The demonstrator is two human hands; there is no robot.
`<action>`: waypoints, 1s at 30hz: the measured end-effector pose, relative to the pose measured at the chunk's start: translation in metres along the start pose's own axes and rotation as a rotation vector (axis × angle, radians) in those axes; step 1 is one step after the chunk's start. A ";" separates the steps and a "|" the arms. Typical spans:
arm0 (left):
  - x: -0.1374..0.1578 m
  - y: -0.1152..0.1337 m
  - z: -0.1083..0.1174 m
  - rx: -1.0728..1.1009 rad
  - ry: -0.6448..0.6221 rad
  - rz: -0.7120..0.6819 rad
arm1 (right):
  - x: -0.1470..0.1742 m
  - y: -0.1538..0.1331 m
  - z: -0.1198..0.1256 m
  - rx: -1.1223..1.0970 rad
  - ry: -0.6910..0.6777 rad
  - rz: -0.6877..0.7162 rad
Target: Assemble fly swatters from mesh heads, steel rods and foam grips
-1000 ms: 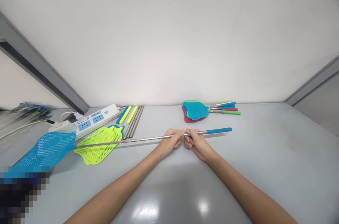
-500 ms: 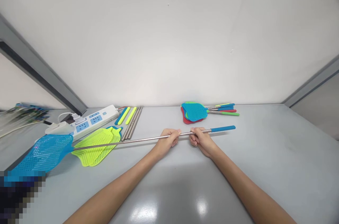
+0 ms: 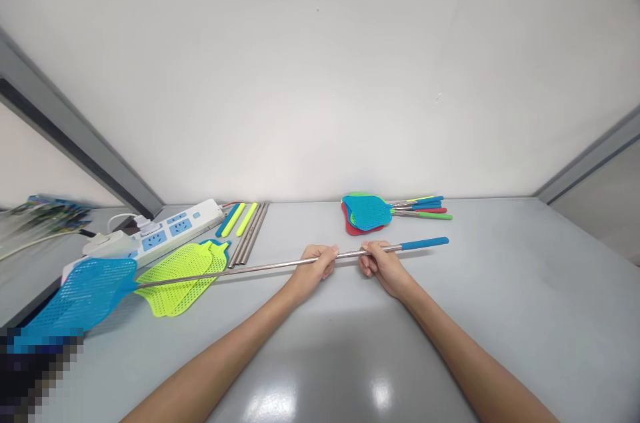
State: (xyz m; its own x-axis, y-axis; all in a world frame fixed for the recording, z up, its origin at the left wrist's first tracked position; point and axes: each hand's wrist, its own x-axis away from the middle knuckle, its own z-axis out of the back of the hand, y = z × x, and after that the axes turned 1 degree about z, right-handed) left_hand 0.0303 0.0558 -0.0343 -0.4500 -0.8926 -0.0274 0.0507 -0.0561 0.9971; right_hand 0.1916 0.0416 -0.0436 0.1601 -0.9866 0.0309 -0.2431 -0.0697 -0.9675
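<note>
A long fly swatter (image 3: 273, 267) with a blue mesh head, a thin metal telescopic rod and a blue grip lies across both my hands, just above the table. My left hand (image 3: 316, 267) is closed around the middle of the rod. Close to the blue grip, my right hand (image 3: 379, 262) pinches the thicker metal section. The swatter's head reaches the far left, over the end of the power strip. Beneath the rod lie loose yellow-green swatter heads (image 3: 173, 276), with a blue one partly hidden under them.
A white power strip (image 3: 183, 228) with plugs and cords stands at the left. Beside it lie yellow and blue grips (image 3: 233, 219) and several metal rods (image 3: 253, 233). Against the wall rests a pile of swatters (image 3: 370, 213). Plastic packaging (image 3: 45, 219) is at the far left.
The swatter has shifted very slightly, its blue grip a little further right and its head a little lower. Both hands keep their hold on the rod.
</note>
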 end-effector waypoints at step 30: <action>0.006 0.005 -0.003 -0.169 0.035 -0.010 | 0.008 -0.006 -0.012 -0.008 -0.079 -0.076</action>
State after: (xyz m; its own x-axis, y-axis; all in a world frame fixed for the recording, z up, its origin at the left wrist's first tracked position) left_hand 0.0307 0.0485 -0.0302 -0.4201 -0.9065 -0.0431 0.1964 -0.1372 0.9709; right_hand 0.1833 0.0329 -0.0347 0.2530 -0.9638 0.0843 -0.2349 -0.1457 -0.9610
